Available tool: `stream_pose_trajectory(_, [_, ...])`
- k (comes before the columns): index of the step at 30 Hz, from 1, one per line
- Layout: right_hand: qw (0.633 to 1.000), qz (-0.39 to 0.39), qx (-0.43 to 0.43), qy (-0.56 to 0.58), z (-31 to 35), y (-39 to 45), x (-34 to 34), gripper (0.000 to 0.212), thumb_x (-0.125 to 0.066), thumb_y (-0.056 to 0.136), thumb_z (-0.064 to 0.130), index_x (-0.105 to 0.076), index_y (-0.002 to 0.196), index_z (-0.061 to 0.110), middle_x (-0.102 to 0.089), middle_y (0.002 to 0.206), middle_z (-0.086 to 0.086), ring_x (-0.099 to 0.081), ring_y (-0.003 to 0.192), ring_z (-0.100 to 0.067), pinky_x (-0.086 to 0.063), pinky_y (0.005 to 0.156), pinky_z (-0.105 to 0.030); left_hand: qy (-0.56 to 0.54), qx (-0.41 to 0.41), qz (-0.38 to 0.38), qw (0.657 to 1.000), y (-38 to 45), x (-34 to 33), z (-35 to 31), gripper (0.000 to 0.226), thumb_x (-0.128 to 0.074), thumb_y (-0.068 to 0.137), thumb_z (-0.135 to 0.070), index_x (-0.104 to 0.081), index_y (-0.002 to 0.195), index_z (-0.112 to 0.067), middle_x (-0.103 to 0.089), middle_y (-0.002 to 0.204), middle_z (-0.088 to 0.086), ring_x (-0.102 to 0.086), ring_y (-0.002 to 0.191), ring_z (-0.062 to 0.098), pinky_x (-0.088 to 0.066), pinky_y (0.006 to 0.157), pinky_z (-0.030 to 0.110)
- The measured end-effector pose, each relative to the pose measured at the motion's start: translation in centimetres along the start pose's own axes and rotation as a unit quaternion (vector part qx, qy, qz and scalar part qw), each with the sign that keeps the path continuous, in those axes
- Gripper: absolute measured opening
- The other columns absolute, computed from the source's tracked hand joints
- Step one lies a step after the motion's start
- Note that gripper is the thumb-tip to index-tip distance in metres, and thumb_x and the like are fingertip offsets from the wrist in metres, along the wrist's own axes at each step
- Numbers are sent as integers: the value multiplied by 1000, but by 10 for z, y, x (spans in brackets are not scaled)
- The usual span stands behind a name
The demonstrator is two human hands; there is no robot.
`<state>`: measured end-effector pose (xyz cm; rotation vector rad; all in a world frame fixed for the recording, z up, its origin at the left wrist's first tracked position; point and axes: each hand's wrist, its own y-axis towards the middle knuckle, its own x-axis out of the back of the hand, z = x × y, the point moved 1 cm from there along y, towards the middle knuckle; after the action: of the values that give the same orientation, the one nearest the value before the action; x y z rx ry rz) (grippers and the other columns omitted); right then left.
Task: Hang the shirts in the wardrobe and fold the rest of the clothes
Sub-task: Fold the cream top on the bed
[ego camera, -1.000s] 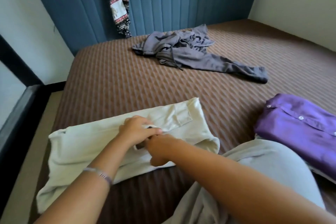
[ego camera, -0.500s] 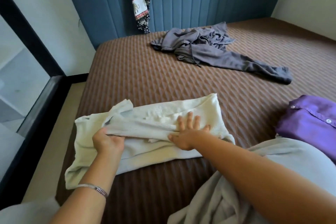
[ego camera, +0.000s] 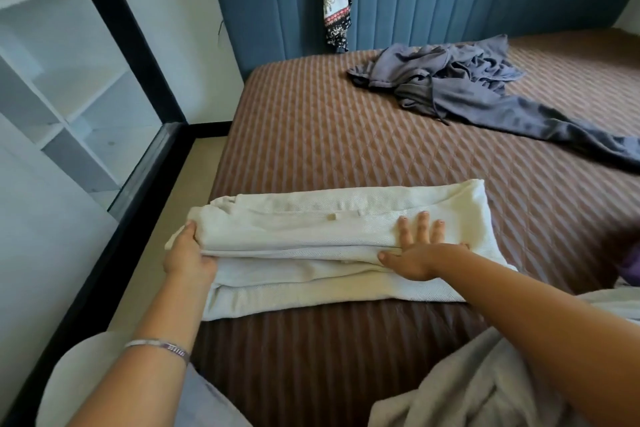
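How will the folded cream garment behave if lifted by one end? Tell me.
The cream garment would likely sag and unfold: its stacked layers lie loose on the bed. Its thick-looking weave suggests moderate weight. It probably will not slide much on the quilted cover. The left hand grips one end; the right hand presses flat.

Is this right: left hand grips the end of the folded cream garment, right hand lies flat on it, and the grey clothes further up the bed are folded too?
Not quite. In the head view the grey clothes lie in a crumpled heap, not folded. The rest holds: the left hand grips the end of the cream garment and the right hand lies flat on it.
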<state>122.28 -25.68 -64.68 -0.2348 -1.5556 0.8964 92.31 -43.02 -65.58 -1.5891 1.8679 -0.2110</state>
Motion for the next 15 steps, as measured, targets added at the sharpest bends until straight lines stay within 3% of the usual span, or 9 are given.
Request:
stream_pose_trajectory(4, [999, -32, -15, 36, 16, -2, 12, 84, -31, 93, 58, 17, 151, 23, 34, 154, -8, 24, 144, -34, 3, 110, -69, 53, 36, 28, 998, 9, 16, -15, 14, -53, 96, -19, -60, 106, -12, -66, 110, 8, -63, 101, 24, -51, 89, 39])
stream_pose_trajectory(6, [987, -146, 36, 62, 29, -3, 14, 76, -30, 95, 48, 6, 154, 16, 27, 157, -11, 20, 145, -32, 4, 113, -65, 30, 22, 54, 998, 7, 20, -22, 16, -49, 96, -15, -61, 105, -10, -67, 108, 10, -65, 98, 26, -53, 84, 39])
stream_pose_trajectory(9, [934, -309, 154, 92, 46, -8, 5, 72, -11, 96, 57, 5, 154, 17, 25, 158, -9, 24, 145, -26, 12, 115, -53, -59, -13, 67, 996, 5, 25, -34, 21, -47, 97, -14, -60, 113, -10, -71, 104, 9, -69, 96, 24, -56, 77, 38])
stream_pose_trajectory(11, [927, -310, 204, 48, 52, -9, -8, 77, -2, 91, 63, 12, 152, 19, 29, 156, -8, 27, 144, -26, 14, 116, -50, -97, -31, 68, 992, 7, 31, -39, 26, -45, 99, -16, -57, 121, -11, -72, 106, 7, -71, 95, 21, -57, 73, 35])
stream_pose_trajectory(13, [944, -243, 224, 4, 51, -5, -22, 75, -12, 95, 61, 14, 152, 20, 28, 157, -8, 20, 146, -29, 8, 118, -51, -86, -35, 57, 994, 14, 38, -41, 31, -44, 100, -17, -52, 130, -10, -68, 111, 7, -70, 94, 19, -57, 68, 31])
stream_pose_trajectory(15, [945, -229, 232, 32, 48, -3, -21, 68, -23, 100, 52, 1, 154, 18, 13, 161, -10, 5, 148, -29, -2, 120, -50, -6, -48, 49, 998, 20, 44, -44, 25, -44, 100, -11, -52, 124, -14, -63, 112, 6, -66, 94, 19, -54, 64, 31])
